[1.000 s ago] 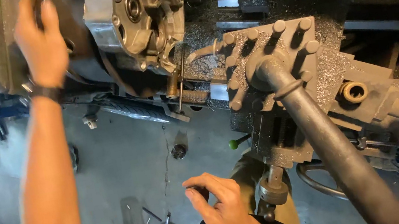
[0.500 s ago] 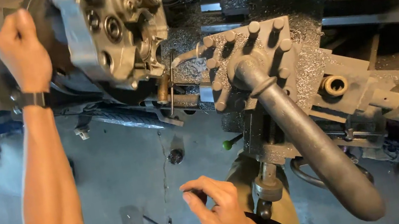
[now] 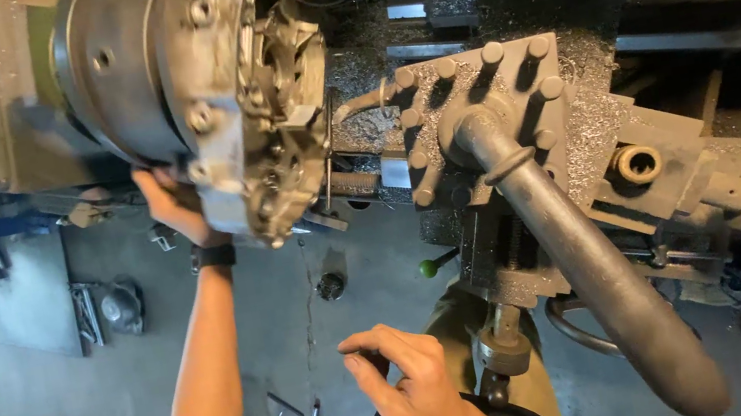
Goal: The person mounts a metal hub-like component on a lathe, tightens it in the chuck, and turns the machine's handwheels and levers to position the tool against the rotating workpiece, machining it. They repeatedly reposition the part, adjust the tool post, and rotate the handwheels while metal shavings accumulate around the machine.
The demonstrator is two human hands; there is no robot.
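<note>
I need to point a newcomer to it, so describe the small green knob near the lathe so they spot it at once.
Start at the big round chuck at top left, then drop to the square block of round studs with the long thick handle. Just below that block's left edge a thin lever ends in the green knob. It is the only bright green thing among grey metal.

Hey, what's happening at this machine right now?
A person stands at a metal lathe, seen from above. The left hand reaches up and touches the underside of the big round chuck, which carries a grey cast metal part. The right hand hangs free near the body, fingers curled, holding nothing. The tool post with its long handle sits just beside the part, covered in metal chips.
</note>
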